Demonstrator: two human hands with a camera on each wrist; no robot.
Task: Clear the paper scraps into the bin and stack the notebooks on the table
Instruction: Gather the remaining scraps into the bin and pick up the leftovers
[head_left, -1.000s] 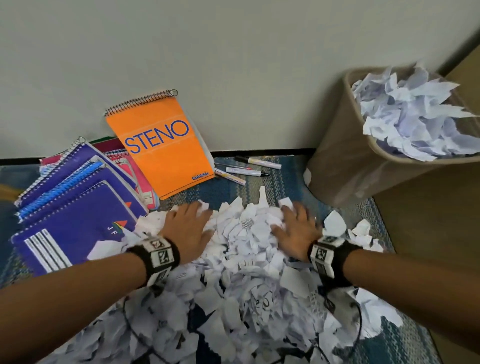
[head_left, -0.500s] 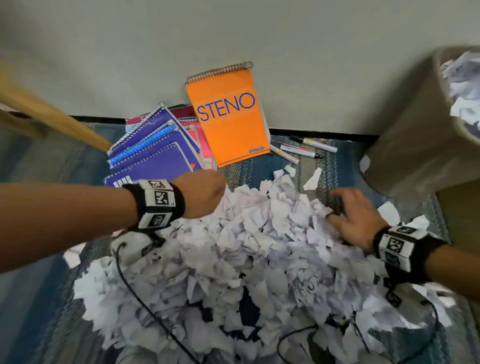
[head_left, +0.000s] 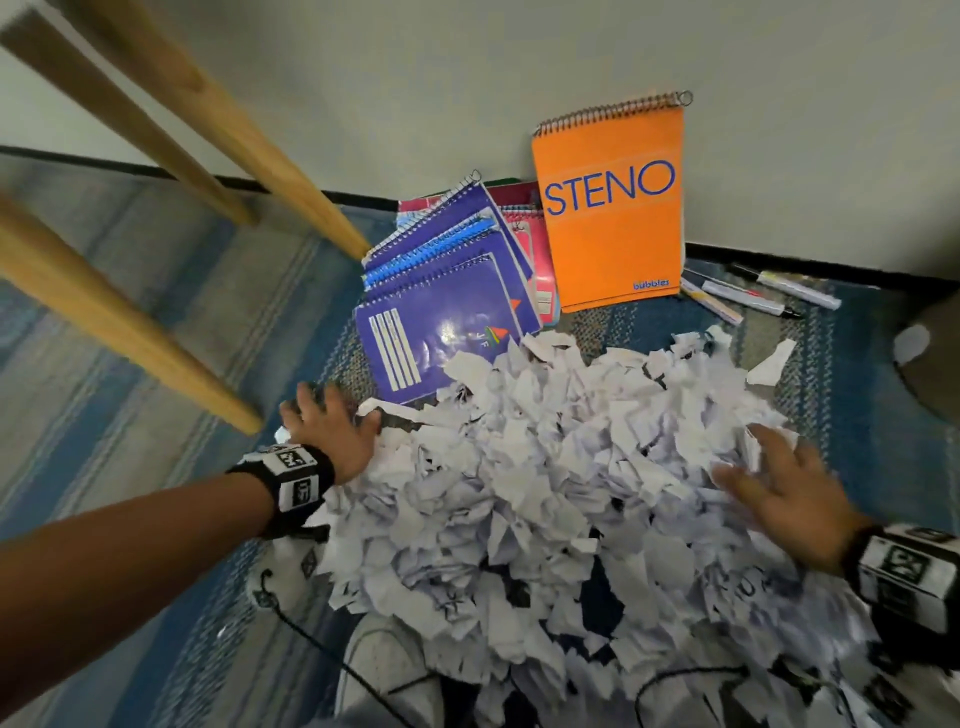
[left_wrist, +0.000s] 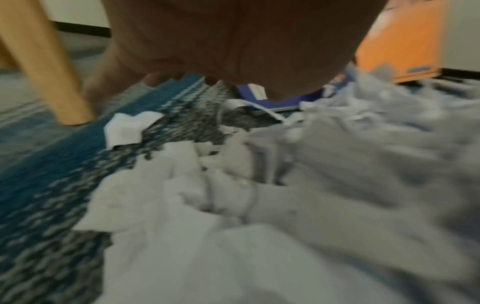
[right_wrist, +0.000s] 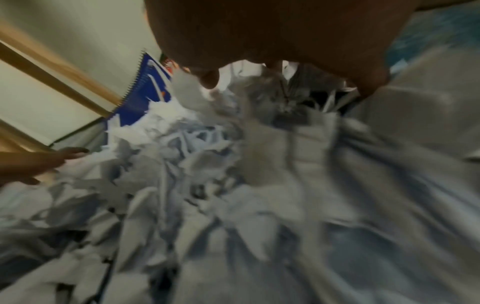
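A big heap of white paper scraps (head_left: 561, 483) lies on a blue rug (head_left: 156, 364). My left hand (head_left: 330, 421) is spread flat at the heap's left edge, fingers straight, holding nothing. At the heap's right side my right hand (head_left: 763, 478) rests palm down on the scraps with spread fingers. Behind the heap lies a fanned pile of purple spiral notebooks (head_left: 447, 291), and an orange STENO pad (head_left: 613, 202) leans on the wall. Both wrist views are blurred; they show the scraps (left_wrist: 285, 185) (right_wrist: 233, 185) under each palm. The bin (head_left: 935, 364) shows only as a sliver at the right edge.
Light wooden table legs (head_left: 130, 322) slant across the left, one foot close to my left hand. Several markers (head_left: 748, 296) lie by the wall right of the pad. My white shoe (head_left: 384, 670) and black cables (head_left: 322, 654) sit at the heap's near edge.
The view has swung left, so the bin is almost out of frame. My left hand has uncurled and moved down to the heap's left edge; my right hand has spread wider on the right.
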